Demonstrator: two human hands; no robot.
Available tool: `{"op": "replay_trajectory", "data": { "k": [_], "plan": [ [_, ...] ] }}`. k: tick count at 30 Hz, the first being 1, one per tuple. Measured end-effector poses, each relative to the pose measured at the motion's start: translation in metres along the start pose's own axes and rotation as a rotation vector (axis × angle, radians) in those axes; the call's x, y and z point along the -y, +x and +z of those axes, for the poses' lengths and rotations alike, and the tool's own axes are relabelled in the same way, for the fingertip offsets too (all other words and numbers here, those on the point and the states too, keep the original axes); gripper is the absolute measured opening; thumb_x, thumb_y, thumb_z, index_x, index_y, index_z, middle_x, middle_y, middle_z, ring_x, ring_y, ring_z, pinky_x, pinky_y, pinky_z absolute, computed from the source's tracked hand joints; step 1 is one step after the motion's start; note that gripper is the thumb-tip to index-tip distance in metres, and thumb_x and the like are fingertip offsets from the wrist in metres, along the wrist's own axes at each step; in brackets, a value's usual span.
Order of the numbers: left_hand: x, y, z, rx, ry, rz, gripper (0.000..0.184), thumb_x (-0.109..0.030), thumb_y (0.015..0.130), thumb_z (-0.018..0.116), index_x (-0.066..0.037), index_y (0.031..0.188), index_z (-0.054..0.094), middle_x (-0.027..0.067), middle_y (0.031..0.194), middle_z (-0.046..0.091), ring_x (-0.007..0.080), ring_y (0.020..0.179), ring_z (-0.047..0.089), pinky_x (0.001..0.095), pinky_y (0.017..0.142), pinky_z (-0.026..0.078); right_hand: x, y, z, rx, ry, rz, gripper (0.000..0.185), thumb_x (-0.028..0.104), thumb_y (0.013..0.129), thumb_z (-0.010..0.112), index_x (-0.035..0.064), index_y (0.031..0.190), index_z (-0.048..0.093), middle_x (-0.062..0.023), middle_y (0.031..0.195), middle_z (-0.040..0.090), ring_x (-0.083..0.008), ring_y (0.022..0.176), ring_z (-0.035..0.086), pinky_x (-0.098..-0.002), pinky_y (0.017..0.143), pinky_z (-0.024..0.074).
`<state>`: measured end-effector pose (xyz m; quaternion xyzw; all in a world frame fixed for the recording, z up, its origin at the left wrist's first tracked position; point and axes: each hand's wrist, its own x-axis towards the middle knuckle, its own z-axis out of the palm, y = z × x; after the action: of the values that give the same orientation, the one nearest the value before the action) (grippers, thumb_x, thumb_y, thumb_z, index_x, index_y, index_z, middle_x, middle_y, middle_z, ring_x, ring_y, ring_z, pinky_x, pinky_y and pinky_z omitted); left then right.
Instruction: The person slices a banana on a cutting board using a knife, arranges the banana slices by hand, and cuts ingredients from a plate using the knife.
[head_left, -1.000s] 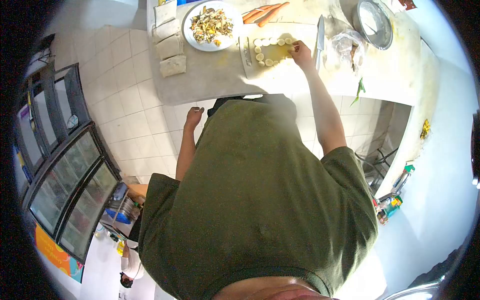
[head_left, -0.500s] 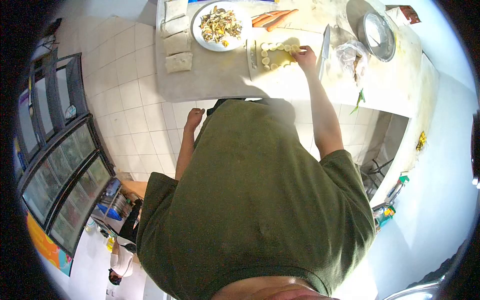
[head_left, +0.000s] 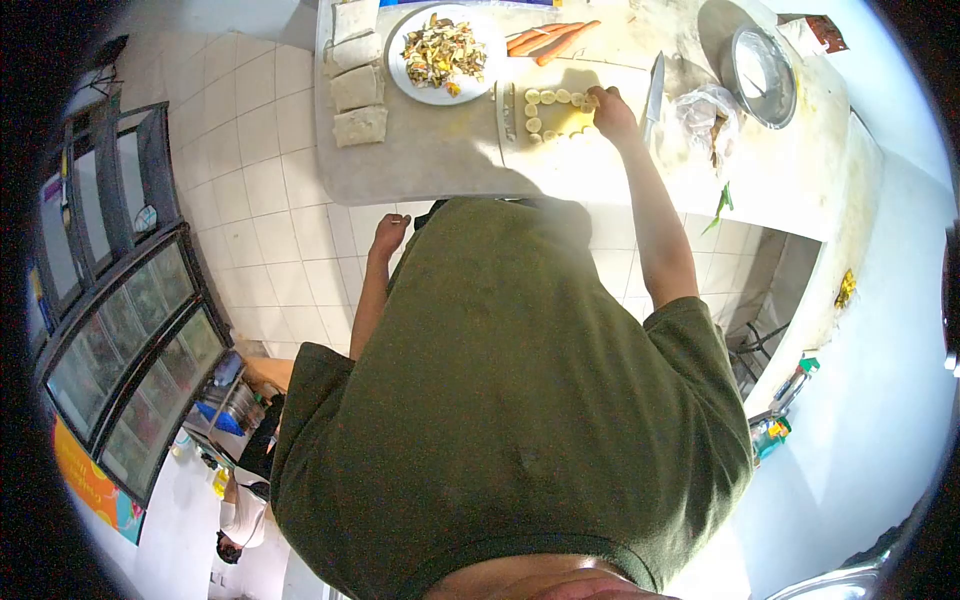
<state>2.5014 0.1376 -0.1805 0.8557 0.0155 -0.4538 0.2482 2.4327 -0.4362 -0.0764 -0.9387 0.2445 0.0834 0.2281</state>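
Note:
Round pale-yellow slices (head_left: 533,111), of a fruit or vegetable I cannot identify, lie in a roughly rectangular outline on a light cutting board (head_left: 508,150). At the outline's far right corner, my right hand (head_left: 616,114) has its fingers pinched together on a slice, which they partly cover. A knife (head_left: 655,88) lies just right of that hand. My left hand (head_left: 391,233) hangs beside my body, short of the table edge, with its fingers curled closed. A small light spot shows at those fingers, too small to make out.
A white plate (head_left: 398,78) of chopped mixed food stands left of the board, beside several pale folded wraps (head_left: 360,127). Carrots (head_left: 568,42) lie behind. To the right are a plastic bag (head_left: 703,112), a metal bowl (head_left: 787,102) and a green stalk (head_left: 718,207). Another person (head_left: 243,515) is lower left.
The view has shifted slightly, moving the table items a little to the right. My right hand stays at the same corner of the slices, and my left hand stays curled at my side.

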Motion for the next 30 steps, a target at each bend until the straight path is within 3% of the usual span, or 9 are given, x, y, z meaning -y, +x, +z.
{"op": "replay_trajectory", "data": {
  "k": [9,12,17,19,20,23,26,30],
  "plan": [
    [0.01,0.005,0.002,-0.017,-0.078,-0.029,0.056,-0.045,0.09,0.067,0.004,0.117,0.066,0.0248,0.121,0.067,0.0353,0.116,0.063,0.0415,0.099,0.048,-0.024,-0.011,-0.016,0.042,-0.061,-0.145,0.037,0.018,0.088,0.065,0.0166,0.124,0.057,-0.0186,0.108,0.061,-0.0375,0.09,0.067,-0.0468,0.081,0.0562],
    [0.021,0.011,0.007,-0.002,-0.082,-0.011,0.053,-0.044,0.09,0.067,0.003,0.114,0.068,0.0237,0.12,0.067,0.035,0.115,0.063,0.0414,0.099,0.048,-0.028,-0.025,-0.017,0.065,-0.08,-0.059,0.047,0.02,0.086,0.069,0.0174,0.13,0.055,-0.0195,0.112,0.06,-0.0367,0.096,0.066,-0.0462,0.085,0.0551],
    [0.067,0.048,0.018,0.125,-0.095,0.138,0.053,-0.044,0.09,0.067,0.004,0.114,0.067,0.0235,0.12,0.067,0.0349,0.113,0.063,0.041,0.098,0.049,-0.013,-0.027,-0.014,0.047,0.01,-0.106,0.05,0.024,0.085,0.07,0.0206,0.134,0.058,-0.0162,0.125,0.056,-0.0344,0.104,0.064,-0.043,0.088,0.0538],
    [0.029,0.026,0.004,0.125,-0.138,0.029,0.054,-0.043,0.09,0.067,0.004,0.117,0.066,0.0231,0.119,0.067,0.0352,0.112,0.064,0.0413,0.097,0.049,-0.004,-0.022,-0.016,0.085,-0.091,-0.122,0.05,0.026,0.085,0.072,0.0199,0.133,0.059,-0.0156,0.126,0.056,-0.034,0.105,0.064,-0.0432,0.088,0.0538],
    [0.01,0.016,-0.003,0.121,-0.162,-0.027,0.055,-0.043,0.09,0.067,0.003,0.118,0.065,0.023,0.118,0.068,0.0354,0.112,0.064,0.0415,0.096,0.049,-0.004,-0.019,-0.017,0.09,-0.028,-0.16,0.045,0.026,0.085,0.074,0.0127,0.125,0.06,-0.0197,0.121,0.057,-0.0382,0.103,0.064,-0.0466,0.087,0.0547],
    [-0.004,0.022,-0.011,0.003,0.015,0.06,0.056,-0.043,0.089,0.068,0.002,0.122,0.064,0.0213,0.116,0.069,0.0358,0.109,0.065,0.0422,0.095,0.05,-0.001,-0.015,-0.012,0.076,0.025,-0.048,0.035,0.028,0.088,0.071,0.0095,0.116,0.063,-0.0206,0.115,0.06,-0.0383,0.102,0.064,-0.0467,0.087,0.0545],
    [-0.015,0.017,-0.019,0.004,-0.067,0.081,0.053,-0.041,0.089,0.067,0.002,0.12,0.065,0.0223,0.116,0.07,0.0351,0.111,0.065,0.0414,0.096,0.05,0.014,-0.018,-0.014,0.015,0.077,-0.013,0.031,0.031,0.091,0.068,0.0053,0.108,0.064,-0.0221,0.103,0.063,-0.0402,0.098,0.065,-0.0484,0.085,0.0544],
    [0.02,0.045,-0.012,0.064,0.002,0.068,0.05,-0.039,0.088,0.066,0.002,0.117,0.067,0.0241,0.117,0.069,0.035,0.113,0.064,0.0404,0.097,0.049,0.016,-0.023,0.001,-0.004,0.101,0.158,0.036,0.027,0.089,0.071,0.0062,0.117,0.064,-0.0204,0.104,0.065,-0.0361,0.094,0.067,-0.0437,0.082,0.0546]
  ]
}}
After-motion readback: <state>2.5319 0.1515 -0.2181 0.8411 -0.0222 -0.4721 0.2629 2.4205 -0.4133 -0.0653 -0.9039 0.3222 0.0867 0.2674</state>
